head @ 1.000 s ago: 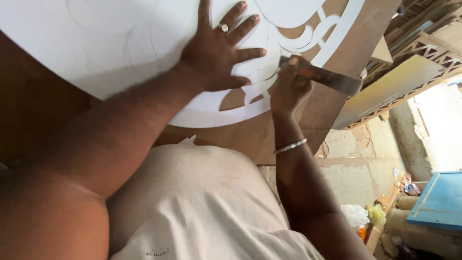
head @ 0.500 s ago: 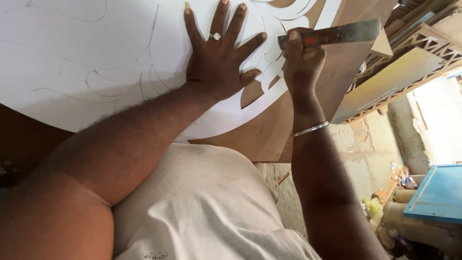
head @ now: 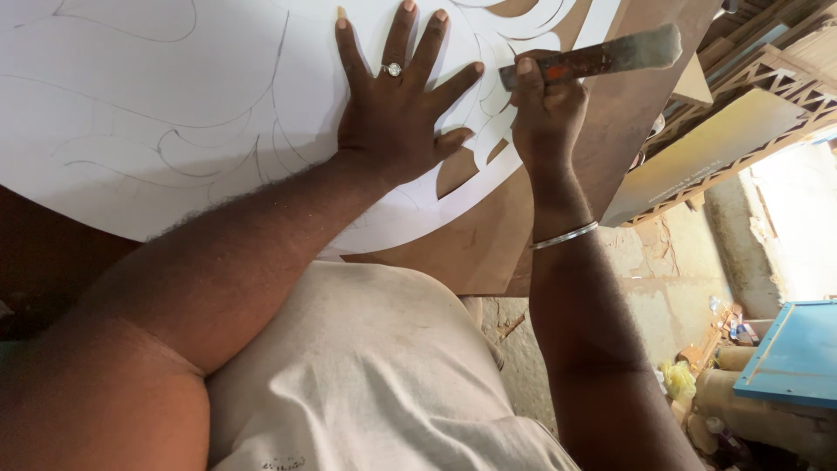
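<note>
A large white sheet (head: 157,105) with pencilled curves and cut-out swirls lies on a brown wooden board (head: 475,235). My left hand (head: 397,113), with a ring on one finger, presses flat on the sheet, fingers spread. To its right, my right hand (head: 545,109) is closed around a flat cutting tool (head: 602,57) with a reddish handle and a grey metal end. The tool's working tip is hidden behind my fingers, near the cut-out pattern. A metal bangle (head: 565,235) sits on my right wrist.
Wooden lattice frames (head: 776,61) and a yellowish plank (head: 697,157) lean at the right. A blue board (head: 798,353) and scattered clutter (head: 697,366) lie on the floor at lower right. My pale shirt (head: 366,375) fills the bottom centre.
The view has shifted so the sheet and both hands sit lower and closer. My right hand with the tool has risen and turned, so the tool now lies nearly level.
</note>
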